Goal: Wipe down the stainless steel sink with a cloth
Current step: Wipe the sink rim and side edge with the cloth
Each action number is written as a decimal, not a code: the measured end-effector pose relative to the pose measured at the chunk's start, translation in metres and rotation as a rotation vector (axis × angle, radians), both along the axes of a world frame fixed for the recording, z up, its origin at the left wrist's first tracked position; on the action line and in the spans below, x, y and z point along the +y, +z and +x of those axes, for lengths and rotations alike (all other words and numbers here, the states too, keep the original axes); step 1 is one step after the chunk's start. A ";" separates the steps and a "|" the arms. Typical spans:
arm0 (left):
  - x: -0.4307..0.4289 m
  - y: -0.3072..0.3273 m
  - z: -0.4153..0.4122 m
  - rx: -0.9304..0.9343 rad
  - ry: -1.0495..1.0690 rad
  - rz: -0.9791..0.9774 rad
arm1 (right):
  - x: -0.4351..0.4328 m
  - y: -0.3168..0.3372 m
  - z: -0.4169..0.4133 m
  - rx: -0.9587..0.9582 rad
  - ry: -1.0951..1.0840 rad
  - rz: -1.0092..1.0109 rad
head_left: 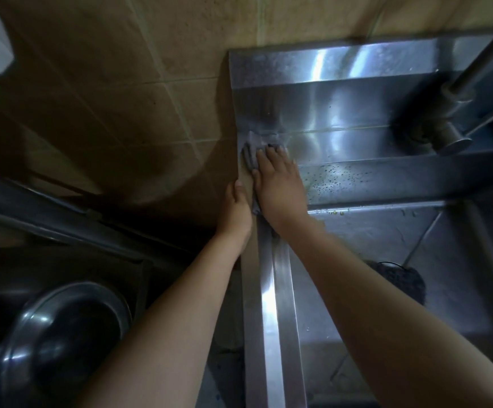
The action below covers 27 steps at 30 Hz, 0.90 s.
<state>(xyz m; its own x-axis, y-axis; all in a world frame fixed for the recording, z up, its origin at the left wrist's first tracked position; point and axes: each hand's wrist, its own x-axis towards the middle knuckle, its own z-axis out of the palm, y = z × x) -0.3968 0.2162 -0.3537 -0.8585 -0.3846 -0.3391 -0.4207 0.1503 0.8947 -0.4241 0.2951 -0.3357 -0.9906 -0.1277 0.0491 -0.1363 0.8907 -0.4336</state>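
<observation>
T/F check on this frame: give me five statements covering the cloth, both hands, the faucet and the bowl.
1. The right hand presses the cloth flat on the back left corner of the sink. True.
2. The left hand has its grip on the cloth. False: its grip is on the sink's left rim.
3. The faucet stands at the sink's left end, by the hands. False: it stands at the right, apart from both hands.
4. A metal bowl sits at lower left, outside the sink. True.
5. Water droplets dot the ledge right of the right hand. True.
</observation>
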 end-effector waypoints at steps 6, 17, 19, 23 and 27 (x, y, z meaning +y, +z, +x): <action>-0.001 0.010 0.003 -0.058 -0.042 -0.118 | 0.006 0.002 0.055 -0.022 -0.022 -0.195; 0.001 0.028 0.008 -0.084 -0.074 -0.369 | 0.027 0.007 0.082 -0.134 -0.452 -0.846; -0.002 0.032 -0.002 -0.049 -0.114 -0.395 | 0.036 0.011 0.073 -0.101 -0.515 -0.889; -0.004 0.037 -0.032 -0.008 -0.224 -0.502 | 0.053 0.019 0.040 0.090 -0.501 -0.697; 0.000 0.030 -0.058 0.042 -0.293 -0.585 | 0.060 0.012 -0.001 0.176 -0.244 -0.172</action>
